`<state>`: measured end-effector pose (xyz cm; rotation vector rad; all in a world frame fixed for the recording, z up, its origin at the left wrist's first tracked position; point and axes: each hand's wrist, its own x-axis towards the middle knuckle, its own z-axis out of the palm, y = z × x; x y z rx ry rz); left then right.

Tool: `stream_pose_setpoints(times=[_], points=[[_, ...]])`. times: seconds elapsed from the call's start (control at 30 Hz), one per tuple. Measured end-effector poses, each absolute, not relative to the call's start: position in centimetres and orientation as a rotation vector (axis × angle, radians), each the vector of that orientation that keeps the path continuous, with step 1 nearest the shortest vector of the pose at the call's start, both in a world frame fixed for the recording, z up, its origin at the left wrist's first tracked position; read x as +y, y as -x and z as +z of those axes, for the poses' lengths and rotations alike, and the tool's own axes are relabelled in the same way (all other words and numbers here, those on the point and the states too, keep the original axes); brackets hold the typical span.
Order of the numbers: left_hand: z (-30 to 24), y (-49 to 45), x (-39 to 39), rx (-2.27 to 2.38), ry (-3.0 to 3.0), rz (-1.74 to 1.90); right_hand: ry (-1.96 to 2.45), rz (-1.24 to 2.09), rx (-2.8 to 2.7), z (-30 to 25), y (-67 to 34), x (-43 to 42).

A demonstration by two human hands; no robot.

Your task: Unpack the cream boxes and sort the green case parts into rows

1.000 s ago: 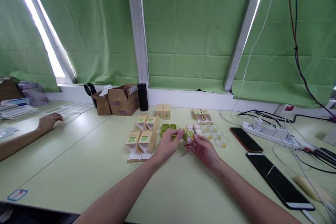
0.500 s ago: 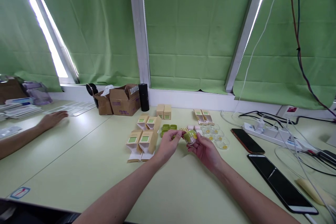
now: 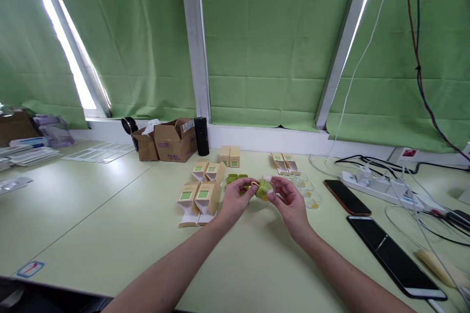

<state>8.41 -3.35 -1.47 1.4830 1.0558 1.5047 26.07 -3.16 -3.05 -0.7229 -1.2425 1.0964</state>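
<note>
Between my two hands, above the table, is a small green case (image 3: pixel 263 190) with a cream loop strap (image 3: pixel 254 184) at its left side. My left hand (image 3: pixel 235 201) pinches the case at the strap end. On its other side my right hand (image 3: pixel 292 205) grips the case with thumb and fingers, where a clear plastic part shows. Green cases (image 3: pixel 235 177) stand just behind my left hand, partly hidden by it. Clear plastic shells with yellow spots (image 3: pixel 312 199) lie beyond my right hand.
Open beige cartons (image 3: pixel 205 195) stand left of my hands, with closed beige boxes (image 3: pixel 230 155) and more open cartons (image 3: pixel 285 162) behind. Two phones (image 3: pixel 394 254) and a power strip (image 3: pixel 382 188) with cables lie right. A brown cardboard box (image 3: pixel 174 141) and black cylinder (image 3: pixel 201 136) stand at the back.
The green case has turned in my hands, and my right hand's fingers have come up over its right side. Another person's arm at the left has left the view.
</note>
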Motion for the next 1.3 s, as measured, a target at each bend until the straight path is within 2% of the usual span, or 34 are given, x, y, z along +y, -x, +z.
stream_pose_setpoints(times=[0.27, 0.63, 1.3], points=[[-1.2, -8.5, -3.7, 1.016, -1.541, 1.562, 0.667, 1.009, -1.378, -3.0, -26.0, -3.7], [-1.0, -8.8, -5.2, 1.168, -2.031, 1.552, 0.807, 0.684, -1.664, -3.4, -26.5, -3.9], [-1.3, -8.5, -5.0, 1.199, -2.123, 1.631, 0.827, 0.612, -1.685, -3.4, -26.5, -4.0]])
